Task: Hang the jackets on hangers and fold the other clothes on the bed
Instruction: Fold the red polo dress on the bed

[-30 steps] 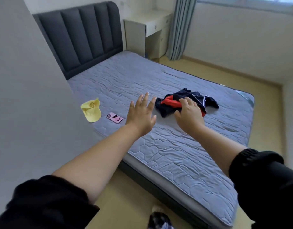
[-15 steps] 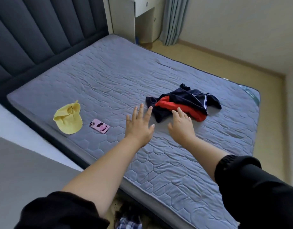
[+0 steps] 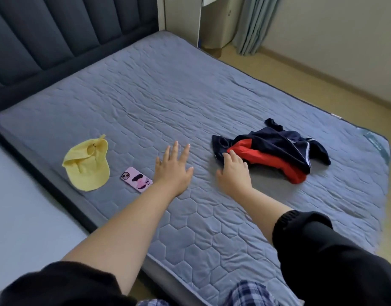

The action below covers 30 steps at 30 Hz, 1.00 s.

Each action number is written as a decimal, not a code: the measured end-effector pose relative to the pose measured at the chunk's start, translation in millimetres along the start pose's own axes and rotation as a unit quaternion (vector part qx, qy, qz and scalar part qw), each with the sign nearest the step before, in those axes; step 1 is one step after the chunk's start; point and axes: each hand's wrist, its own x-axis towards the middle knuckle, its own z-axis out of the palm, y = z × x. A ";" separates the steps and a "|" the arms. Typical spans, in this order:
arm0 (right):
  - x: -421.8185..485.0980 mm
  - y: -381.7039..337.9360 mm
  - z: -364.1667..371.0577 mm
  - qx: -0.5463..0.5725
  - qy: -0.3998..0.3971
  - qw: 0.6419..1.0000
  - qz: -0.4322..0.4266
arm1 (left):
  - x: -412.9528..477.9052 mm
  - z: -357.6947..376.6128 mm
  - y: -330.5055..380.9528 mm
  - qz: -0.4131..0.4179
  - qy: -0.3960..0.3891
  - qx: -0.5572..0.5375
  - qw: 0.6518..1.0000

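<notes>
Navy-and-red garment (image 3: 274, 149) lies bunched toward the foot of the bed (image 3: 168, 96). My right hand (image 3: 234, 171) touches its near hem with loose fingertips, and my left hand (image 3: 173, 171) is spread wide at mid-bed. Pulling one-handed may tangle the sleeves.

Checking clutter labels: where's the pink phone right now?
Head view, left of centre: the pink phone lies flat on the bed, between the yellow cap and the left hand.

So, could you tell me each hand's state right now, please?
Left hand: open, fingers spread, holding nothing.
Right hand: open, touching the navy-and-red garment.
</notes>
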 end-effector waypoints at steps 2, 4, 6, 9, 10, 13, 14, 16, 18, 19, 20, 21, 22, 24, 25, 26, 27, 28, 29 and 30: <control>20.9 17.7 22.7 0.004 -0.001 1.000 0.003 | 17.9 25.9 0.7 -0.014 0.003 -0.015 1.000; 38.0 43.9 50.3 -0.005 -0.032 0.999 0.014 | 35.2 57.4 5.1 -0.034 -0.006 -0.020 0.999; 55.5 76.8 79.6 -0.025 -0.073 0.997 0.021 | 54.8 91.1 14.3 -0.059 -0.021 -0.025 0.998; 85.5 127.3 111.3 -0.040 -0.112 0.992 0.028 | 87.1 134.9 36.5 -0.091 -0.050 -0.041 0.994; 95.4 143.2 117.3 -0.046 -0.119 0.991 0.027 | 97.1 147.7 46.8 -0.099 -0.061 -0.051 0.992; 138.2 191.2 130.7 -0.065 -0.116 0.991 0.016 | 127.9 180.6 79.0 -0.119 -0.075 -0.069 0.988; 154.8 206.1 133.0 -0.076 -0.116 0.990 0.013 | 136.7 190.2 89.2 -0.119 -0.076 -0.076 0.987; 188.8 235.5 138.0 -0.106 -0.120 0.987 -0.005 | 150.7 208.4 105.8 -0.114 -0.081 -0.085 0.987; 220.9 260.6 143.0 -0.140 -0.159 0.977 -0.016 | 161.7 223.7 116.4 -0.108 -0.081 -0.086 0.987; 233.1 269.8 146.4 -0.155 -0.192 0.969 -0.015 | 165.1 230.0 120.7 -0.105 -0.084 -0.085 0.987; 242.4 276.4 150.9 -0.161 -0.226 0.961 -0.008 | 167.4 235.2 124.6 -0.103 -0.088 -0.085 0.987; 247.5 279.7 156.2 -0.158 -0.252 0.955 0.001 | 168.4 239.5 128.1 -0.102 -0.092 -0.088 0.987; 248.2 281.2 160.4 -0.149 -0.266 0.952 0.010 | 168.9 242.4 131.1 -0.101 -0.096 -0.095 0.986; 242.5 282.2 165.4 -0.096 -0.253 0.962 0.028 | 168.8 245.0 136.6 -0.108 -0.105 -0.117 0.982; 237.3 283.2 166.3 -0.045 -0.234 0.970 0.041 | 168.2 245.1 138.8 -0.112 -0.109 -0.125 0.980; 231.4 282.6 165.2 0.016 -0.217 0.974 0.058 | 167.8 244.1 140.5 -0.115 -0.111 -0.133 0.978; 224.5 279.8 161.5 0.075 -0.204 0.974 0.068 | 167.8 241.7 142.0 -0.117 -0.113 -0.142 0.976; 217.7 276.2 156.2 0.127 -0.199 0.970 0.065 | 168.2 238.3 143.4 -0.118 -0.115 -0.154 0.974; 210.6 272.3 149.3 0.167 -0.199 0.964 0.053 | 169.0 234.3 144.8 -0.120 -0.117 -0.169 0.971; 204.2 268.4 141.9 0.195 -0.203 0.959 0.038 | 170.8 229.3 146.5 -0.119 -0.118 -0.188 0.968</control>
